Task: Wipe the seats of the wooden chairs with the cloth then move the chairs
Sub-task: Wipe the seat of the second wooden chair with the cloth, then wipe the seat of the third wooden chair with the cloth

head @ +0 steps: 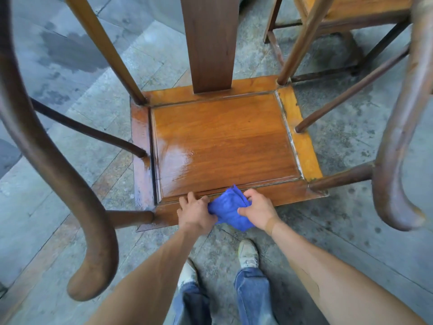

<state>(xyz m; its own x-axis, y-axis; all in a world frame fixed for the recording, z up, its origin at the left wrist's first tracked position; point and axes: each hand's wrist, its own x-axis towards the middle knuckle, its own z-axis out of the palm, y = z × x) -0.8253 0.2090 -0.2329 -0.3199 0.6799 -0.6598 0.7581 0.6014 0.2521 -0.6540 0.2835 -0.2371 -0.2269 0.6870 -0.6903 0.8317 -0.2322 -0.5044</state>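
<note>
Grey stone paving (98, 95) with dark damp patch (70, 52), pale shoes (248, 253), blue jeans (254, 299)

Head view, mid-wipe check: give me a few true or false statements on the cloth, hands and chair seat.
1. Both hands hold the crumpled blue cloth. True: left hand and right hand grip it.
2. The cloth lies at the far edge of the orange-brown wooden chair seat. False: it is at the near front edge.
3. A wet sheen shows on the seat's left part. True.
4. The seat carries a cushion. False: it is bare wood.
5. A second wooden chair stands at upper right. True.
</note>
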